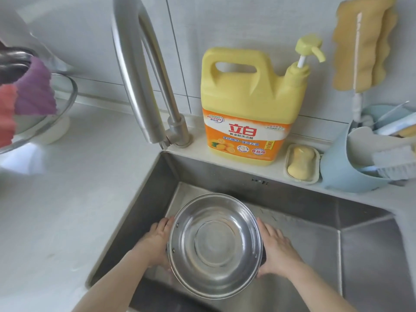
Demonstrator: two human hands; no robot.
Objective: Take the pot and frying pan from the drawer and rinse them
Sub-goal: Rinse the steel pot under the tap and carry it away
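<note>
- Pot (215, 245), stainless steel, sits upright and mouth-up inside the sink (315, 255), held between both hands.
- Left hand (157, 239) and right hand (275, 246) clasp opposite sides, equally near.
- Faucet (139, 82) spout stands behind and left of the pot; frying pan unseen.

Bright, even daylight fills the scene, with soft shadows only. Mild glare sits on the steel pot (215, 245) and the faucet (137, 70) (both mirror-like). Wide-angle distortion bends the edges; the cloths (27, 95) at far left are blurred, the centre sharp.
</note>
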